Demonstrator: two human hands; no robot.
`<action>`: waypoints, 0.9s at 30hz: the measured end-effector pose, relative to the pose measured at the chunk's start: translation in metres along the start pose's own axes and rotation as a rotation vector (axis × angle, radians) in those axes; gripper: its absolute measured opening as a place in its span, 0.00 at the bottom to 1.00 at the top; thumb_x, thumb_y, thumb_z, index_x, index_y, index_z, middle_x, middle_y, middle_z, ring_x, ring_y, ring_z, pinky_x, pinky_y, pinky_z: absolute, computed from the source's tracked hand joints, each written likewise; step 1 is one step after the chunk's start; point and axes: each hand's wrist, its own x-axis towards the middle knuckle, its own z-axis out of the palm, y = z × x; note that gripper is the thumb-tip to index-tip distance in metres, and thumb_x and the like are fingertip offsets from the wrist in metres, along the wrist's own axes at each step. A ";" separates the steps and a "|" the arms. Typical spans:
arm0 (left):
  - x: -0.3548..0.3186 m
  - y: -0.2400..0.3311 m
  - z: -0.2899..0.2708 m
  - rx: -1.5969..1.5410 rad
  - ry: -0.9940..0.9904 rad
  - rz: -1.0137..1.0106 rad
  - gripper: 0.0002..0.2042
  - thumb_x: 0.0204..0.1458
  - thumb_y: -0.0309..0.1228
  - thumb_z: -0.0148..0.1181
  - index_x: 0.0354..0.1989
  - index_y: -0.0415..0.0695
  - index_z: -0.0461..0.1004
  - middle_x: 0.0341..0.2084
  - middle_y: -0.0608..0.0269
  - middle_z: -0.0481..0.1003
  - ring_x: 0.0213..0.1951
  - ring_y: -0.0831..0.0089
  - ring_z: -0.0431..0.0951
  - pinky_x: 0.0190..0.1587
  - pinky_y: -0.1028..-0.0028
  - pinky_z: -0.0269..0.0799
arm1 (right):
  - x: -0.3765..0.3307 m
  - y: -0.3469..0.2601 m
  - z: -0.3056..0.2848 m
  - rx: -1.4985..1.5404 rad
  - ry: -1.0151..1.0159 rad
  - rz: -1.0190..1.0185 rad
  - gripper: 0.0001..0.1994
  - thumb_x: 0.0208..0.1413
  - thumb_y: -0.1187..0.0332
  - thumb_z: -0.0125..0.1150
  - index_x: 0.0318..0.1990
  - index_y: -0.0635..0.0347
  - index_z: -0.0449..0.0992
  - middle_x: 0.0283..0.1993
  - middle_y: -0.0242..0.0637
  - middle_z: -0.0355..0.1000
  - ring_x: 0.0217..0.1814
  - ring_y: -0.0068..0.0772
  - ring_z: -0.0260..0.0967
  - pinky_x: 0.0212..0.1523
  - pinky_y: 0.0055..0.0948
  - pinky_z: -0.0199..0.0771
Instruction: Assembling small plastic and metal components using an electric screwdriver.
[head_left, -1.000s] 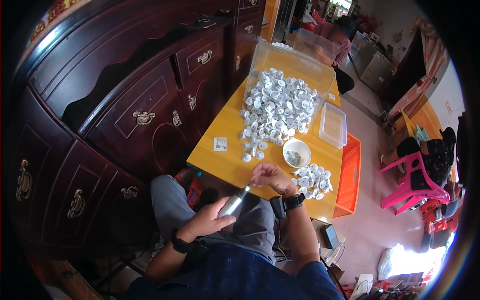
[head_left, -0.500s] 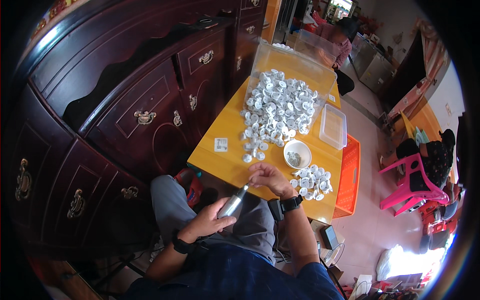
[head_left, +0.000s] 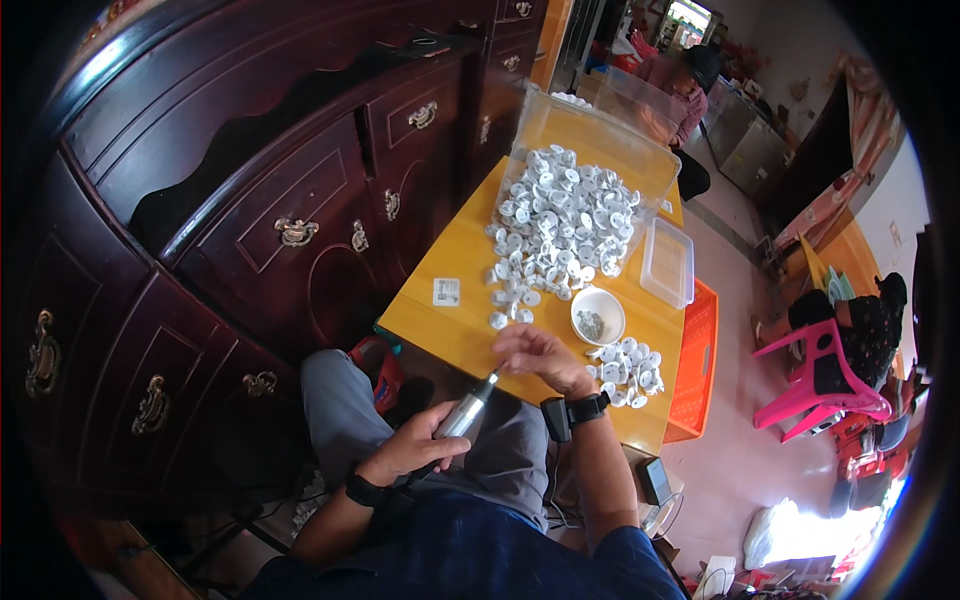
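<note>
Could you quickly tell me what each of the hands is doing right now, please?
Left hand: closed around a silver pen-shaped power tool.
Right hand: fingers curled at the tool's tip; whether it holds a small piece cannot be told.

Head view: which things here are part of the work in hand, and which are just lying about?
In use:
left hand holding slim silver pen-shaped power tool
right hand
big pile of small white plastic parts
small white bowl
smaller white pile

Lying about:
clear plastic lid
orange crate
pink plastic chair
</note>
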 end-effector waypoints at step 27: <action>-0.001 0.010 -0.003 0.058 0.007 0.058 0.27 0.59 0.31 0.64 0.64 0.37 0.60 0.29 0.69 0.70 0.22 0.84 0.71 0.25 0.81 0.70 | 0.007 0.017 -0.001 -0.088 0.650 -0.204 0.10 0.65 0.69 0.55 0.52 0.53 0.74 0.48 0.37 0.76 0.43 0.34 0.77 0.43 0.30 0.77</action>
